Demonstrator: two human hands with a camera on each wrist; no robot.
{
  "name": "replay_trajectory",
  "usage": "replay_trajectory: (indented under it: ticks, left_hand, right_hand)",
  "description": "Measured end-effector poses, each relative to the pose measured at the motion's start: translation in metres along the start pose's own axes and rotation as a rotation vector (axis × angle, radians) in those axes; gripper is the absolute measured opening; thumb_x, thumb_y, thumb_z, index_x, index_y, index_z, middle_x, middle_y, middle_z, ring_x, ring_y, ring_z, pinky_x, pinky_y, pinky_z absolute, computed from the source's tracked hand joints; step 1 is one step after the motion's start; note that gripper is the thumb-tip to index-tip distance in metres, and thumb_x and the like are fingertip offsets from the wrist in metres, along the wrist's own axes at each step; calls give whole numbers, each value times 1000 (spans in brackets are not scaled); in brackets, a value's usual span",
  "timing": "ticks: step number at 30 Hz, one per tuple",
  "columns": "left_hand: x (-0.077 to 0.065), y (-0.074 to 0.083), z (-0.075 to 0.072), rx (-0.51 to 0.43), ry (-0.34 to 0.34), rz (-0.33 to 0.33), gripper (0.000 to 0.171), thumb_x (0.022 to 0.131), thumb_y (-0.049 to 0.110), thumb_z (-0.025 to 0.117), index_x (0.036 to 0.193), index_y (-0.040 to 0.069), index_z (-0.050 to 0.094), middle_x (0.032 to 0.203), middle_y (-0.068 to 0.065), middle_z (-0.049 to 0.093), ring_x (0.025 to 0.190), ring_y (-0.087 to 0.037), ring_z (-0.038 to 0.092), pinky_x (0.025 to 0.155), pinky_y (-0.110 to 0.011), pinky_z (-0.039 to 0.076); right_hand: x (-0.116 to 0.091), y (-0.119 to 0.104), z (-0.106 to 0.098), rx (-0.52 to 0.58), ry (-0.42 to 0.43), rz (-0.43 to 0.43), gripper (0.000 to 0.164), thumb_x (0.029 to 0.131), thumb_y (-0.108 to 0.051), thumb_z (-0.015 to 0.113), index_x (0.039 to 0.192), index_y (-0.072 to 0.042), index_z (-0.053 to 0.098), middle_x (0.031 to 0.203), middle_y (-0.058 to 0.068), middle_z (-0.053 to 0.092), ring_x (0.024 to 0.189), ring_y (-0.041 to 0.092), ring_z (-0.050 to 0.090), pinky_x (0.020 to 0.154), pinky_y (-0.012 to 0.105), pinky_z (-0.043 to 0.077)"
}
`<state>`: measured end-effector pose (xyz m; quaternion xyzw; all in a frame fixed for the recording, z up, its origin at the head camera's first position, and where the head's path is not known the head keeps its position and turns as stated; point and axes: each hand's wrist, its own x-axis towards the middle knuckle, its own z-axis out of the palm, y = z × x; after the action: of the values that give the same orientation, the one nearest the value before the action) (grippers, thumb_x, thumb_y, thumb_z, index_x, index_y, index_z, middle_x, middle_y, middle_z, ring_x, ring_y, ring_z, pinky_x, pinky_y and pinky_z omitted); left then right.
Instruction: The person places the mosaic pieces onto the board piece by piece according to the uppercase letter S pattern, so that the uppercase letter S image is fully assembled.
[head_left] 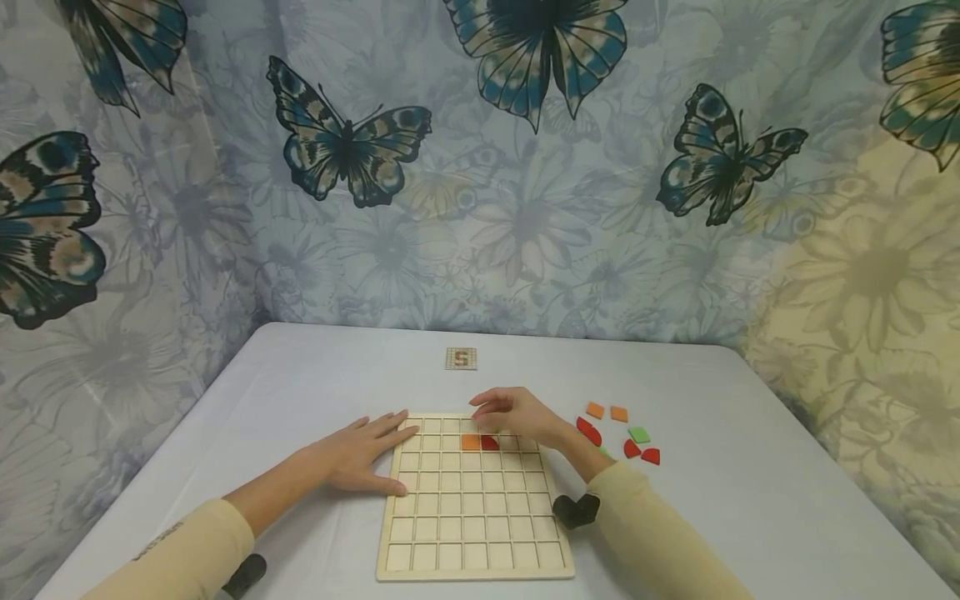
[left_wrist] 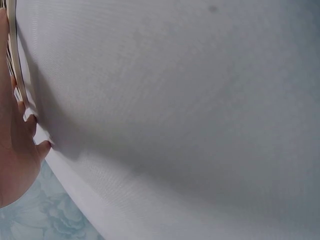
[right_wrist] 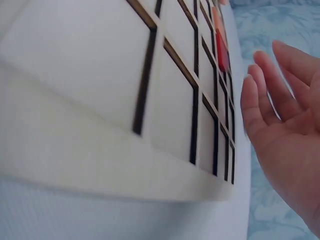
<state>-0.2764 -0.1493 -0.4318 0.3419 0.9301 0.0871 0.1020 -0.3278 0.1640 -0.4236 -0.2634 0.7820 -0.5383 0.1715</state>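
Observation:
A pale wooden grid board (head_left: 437, 505) lies flat on the table. My left hand (head_left: 356, 456) rests along its upper left edge, fingers spread and straight. In the left wrist view, that hand (left_wrist: 17, 155) shows only at the far left, beside the board's edge. Over the board's top right part hovers my right hand (head_left: 521, 417), with loosely bent fingers. The right wrist view shows nothing between the fingers (right_wrist: 265, 87). Just below it, an orange square tile (head_left: 470, 442) and a red quarter-round tile (head_left: 489, 443) sit side by side in the second row of cells.
Right of the board lie loose pieces: orange squares (head_left: 596, 410), a green tile (head_left: 639, 435) and several red curved pieces (head_left: 589, 432). A small gridded card (head_left: 461, 358) with a brown figure lies farther back on the white table (head_left: 337, 367). Butterfly-patterned cloth (head_left: 525, 267) stands behind.

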Motion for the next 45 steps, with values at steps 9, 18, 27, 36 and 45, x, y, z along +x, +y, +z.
replay_trajectory:
  ticks: [9,18,27,36,45]
  left_hand:
    - [2,-1,1,6,-12,-1,95,80,77,46,153,19,24,158,-8,12,142,-29,17,110,-54,16]
    - [4,0,-1,-7,-11,15,96,81,76,48,152,16,26,157,-11,14,141,-31,19,109,-55,17]
    - [8,-1,2,19,-4,10,97,79,79,46,153,19,25,158,-8,13,142,-29,18,110,-53,17]
    - [6,-1,1,3,-12,8,96,80,77,47,153,18,25,158,-10,13,141,-30,18,110,-55,16]
    - [1,-4,2,2,5,16,96,81,76,48,152,16,26,157,-12,14,141,-33,20,109,-56,18]
  right_hand:
    - [-17,-6,-27,86,132,47,45,95,-14,61,133,7,49,123,16,60,115,31,55,95,42,45]
    - [-36,1,-52,75,200,93,51,94,-21,62,137,3,46,131,17,55,119,28,53,98,40,43]
    - [-55,6,-73,94,264,110,54,95,-20,62,138,5,43,133,20,52,121,29,51,96,34,44]
    - [-75,15,-89,67,290,138,58,95,-24,62,141,4,39,137,24,47,124,30,48,99,42,41]
    - [-99,27,-106,6,344,181,58,93,-22,64,139,5,41,130,25,53,113,35,56,95,37,45]
